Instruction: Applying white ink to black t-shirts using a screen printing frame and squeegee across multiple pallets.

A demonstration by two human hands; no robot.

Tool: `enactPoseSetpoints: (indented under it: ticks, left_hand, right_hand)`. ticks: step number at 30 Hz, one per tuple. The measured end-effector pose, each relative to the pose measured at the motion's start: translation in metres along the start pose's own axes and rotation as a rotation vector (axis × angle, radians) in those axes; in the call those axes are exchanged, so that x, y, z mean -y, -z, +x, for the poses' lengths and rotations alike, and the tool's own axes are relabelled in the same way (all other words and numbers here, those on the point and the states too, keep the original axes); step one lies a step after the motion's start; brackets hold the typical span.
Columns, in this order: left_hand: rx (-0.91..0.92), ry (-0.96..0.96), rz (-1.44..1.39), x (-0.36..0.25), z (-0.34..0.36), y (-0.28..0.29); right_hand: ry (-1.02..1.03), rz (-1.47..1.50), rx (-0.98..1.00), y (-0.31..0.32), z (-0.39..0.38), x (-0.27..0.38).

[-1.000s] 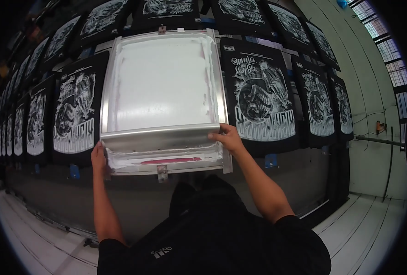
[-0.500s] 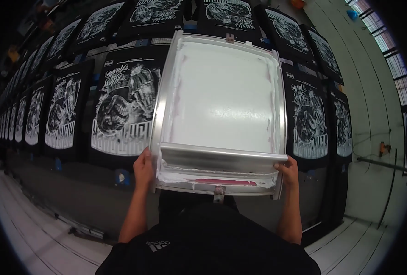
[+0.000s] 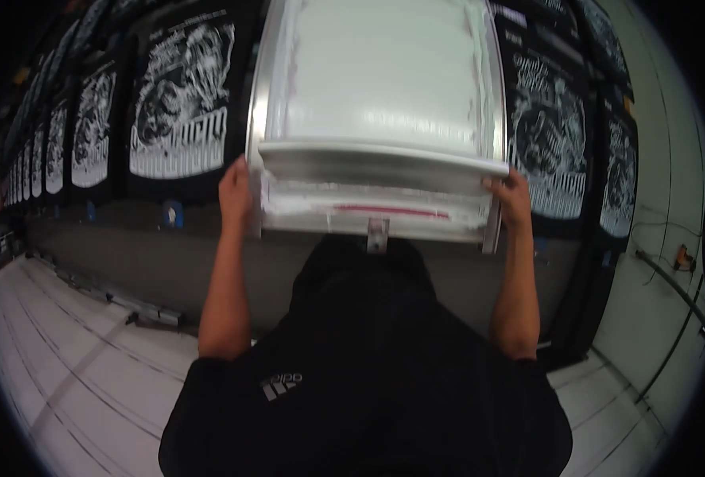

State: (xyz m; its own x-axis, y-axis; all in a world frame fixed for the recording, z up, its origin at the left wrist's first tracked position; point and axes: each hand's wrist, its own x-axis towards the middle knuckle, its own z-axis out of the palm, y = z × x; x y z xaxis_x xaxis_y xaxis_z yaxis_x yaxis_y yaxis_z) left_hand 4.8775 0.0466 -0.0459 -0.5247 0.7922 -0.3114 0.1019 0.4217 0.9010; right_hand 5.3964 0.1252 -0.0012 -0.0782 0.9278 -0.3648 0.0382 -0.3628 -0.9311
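Observation:
A metal-framed printing screen lies in front of me, its pale mesh ringed with smeared white ink. Across its near part rests a long metal squeegee, spanning almost the full width. White ink and a reddish strip show between the squeegee and the near rail. My left hand is closed on the left rail; its fingertips are partly hidden. On the opposite side my right hand grips the right rail, thumb on top by the squeegee's end. A metal bracket sits at the middle of the near rail.
Black shirts with white prints lie in rows on both sides, one close on the left and one on the right. The grey table side runs below them. An orange tool and cables are at far right.
Screen, squeegee, both hands and the neighbouring shirts all appear higher in the picture, as the view has tilted down. Both hands keep their places on the rails.

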Motion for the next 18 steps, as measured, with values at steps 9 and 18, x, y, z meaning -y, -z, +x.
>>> enactPoseSetpoints:
  ticks: [9, 18]
  left_hand:
    - [0.066, -0.046, -0.110, 0.025, 0.024, 0.009]
    - [0.042, -0.284, 0.314, 0.021, 0.008, 0.017]
  right_hand:
    - [0.032, -0.008, 0.007, -0.018, -0.003, -0.022]
    - [-0.024, -0.448, 0.151, -0.010, -0.005, 0.005]
